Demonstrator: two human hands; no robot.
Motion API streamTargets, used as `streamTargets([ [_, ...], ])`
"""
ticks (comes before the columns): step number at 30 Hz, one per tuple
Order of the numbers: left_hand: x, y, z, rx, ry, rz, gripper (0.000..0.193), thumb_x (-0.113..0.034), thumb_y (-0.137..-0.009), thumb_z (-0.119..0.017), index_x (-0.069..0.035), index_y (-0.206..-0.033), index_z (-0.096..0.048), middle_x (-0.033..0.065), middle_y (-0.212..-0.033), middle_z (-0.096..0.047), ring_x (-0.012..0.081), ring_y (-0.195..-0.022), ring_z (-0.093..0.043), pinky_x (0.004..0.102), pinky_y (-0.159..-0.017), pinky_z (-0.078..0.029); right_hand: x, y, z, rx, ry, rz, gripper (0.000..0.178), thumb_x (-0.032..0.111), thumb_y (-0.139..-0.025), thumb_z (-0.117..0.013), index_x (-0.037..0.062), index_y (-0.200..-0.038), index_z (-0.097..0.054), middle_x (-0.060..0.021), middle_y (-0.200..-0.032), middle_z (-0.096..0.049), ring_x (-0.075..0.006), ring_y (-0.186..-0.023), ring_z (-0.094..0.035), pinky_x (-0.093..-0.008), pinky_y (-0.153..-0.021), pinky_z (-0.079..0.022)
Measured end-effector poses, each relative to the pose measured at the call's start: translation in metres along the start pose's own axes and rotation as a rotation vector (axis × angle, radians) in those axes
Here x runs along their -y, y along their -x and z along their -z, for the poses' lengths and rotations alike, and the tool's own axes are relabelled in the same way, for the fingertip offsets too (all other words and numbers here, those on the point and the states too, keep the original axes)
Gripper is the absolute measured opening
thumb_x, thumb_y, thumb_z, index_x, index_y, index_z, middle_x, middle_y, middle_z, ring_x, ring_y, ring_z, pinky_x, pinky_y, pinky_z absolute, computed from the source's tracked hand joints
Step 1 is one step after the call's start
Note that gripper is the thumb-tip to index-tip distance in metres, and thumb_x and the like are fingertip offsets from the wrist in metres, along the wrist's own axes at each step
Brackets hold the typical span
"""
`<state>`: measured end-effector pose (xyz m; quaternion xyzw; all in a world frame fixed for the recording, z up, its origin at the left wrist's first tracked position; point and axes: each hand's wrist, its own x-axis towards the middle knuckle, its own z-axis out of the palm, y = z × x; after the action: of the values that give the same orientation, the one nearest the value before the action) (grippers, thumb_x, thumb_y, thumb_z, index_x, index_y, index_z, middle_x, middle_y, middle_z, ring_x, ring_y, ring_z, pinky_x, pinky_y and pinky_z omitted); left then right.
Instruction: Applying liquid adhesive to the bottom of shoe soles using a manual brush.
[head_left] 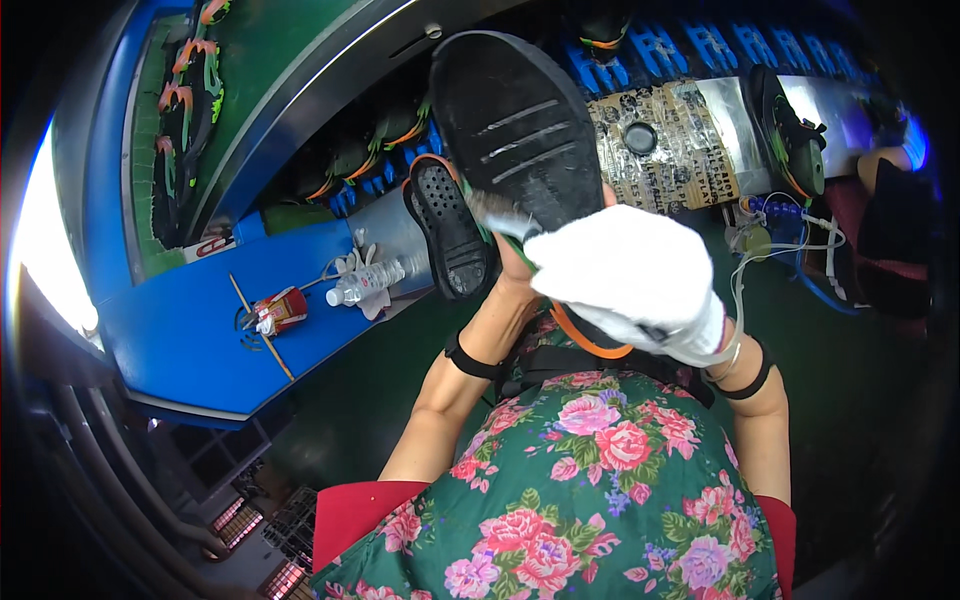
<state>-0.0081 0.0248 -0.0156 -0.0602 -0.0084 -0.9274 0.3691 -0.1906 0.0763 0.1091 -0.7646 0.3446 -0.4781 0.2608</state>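
Note:
A black shoe is held up in front of me, its broad dark sole [515,125] facing me with pale streaks across it. My left hand [516,262] is bare and closed round the shoe from below, mostly hidden behind it. My right hand [630,275] wears a white glove and grips a brush [500,214], whose bristles lie against the sole's left edge; the glove hides most of its handle. An orange-edged part [590,338] shows under the glove. Just left of the held shoe rests a separate black sole [447,228] with small holes, on the metal ledge.
On the blue table [180,335] at left are a red container [280,310] with a stick across it and a clear plastic bottle [365,283]. Taped cardboard [665,140] bears a round black cap [639,138]. Another shoe [785,135] stands at right, before a row of blue holders [710,48].

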Motion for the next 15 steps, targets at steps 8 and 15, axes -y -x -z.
streamTargets([
  [8, -0.008, -0.012, -0.041, -0.241, -0.447, 0.073, 0.101, -0.085, -0.081, -0.061, 0.004, -0.126, -0.054, 0.0189, -0.114, -0.069, 0.0299, -0.114, -0.066, 0.0436, -0.098, -0.057, -0.004, 0.025, -0.006, 0.196, 0.17, -0.054, 0.053, 0.013, -0.095, -0.071, 0.0076, -0.147, -0.058, -0.0189, -0.149, -0.058, -0.0319, -0.132, -0.061, -0.0405, -0.115, -0.045],
  [15, -0.02, -0.021, -0.041, -0.055, -0.433, 0.122, 0.099, -0.08, -0.076, -0.074, 0.001, -0.129, -0.053, 0.0185, -0.112, -0.068, 0.0309, -0.115, -0.064, 0.0435, -0.101, -0.054, -0.008, 0.028, -0.005, -0.018, -0.233, -0.226, 0.039, 0.011, -0.095, -0.073, 0.0108, -0.133, -0.071, -0.0101, -0.138, -0.069, -0.0247, -0.12, -0.068, -0.0367, -0.102, -0.054],
])
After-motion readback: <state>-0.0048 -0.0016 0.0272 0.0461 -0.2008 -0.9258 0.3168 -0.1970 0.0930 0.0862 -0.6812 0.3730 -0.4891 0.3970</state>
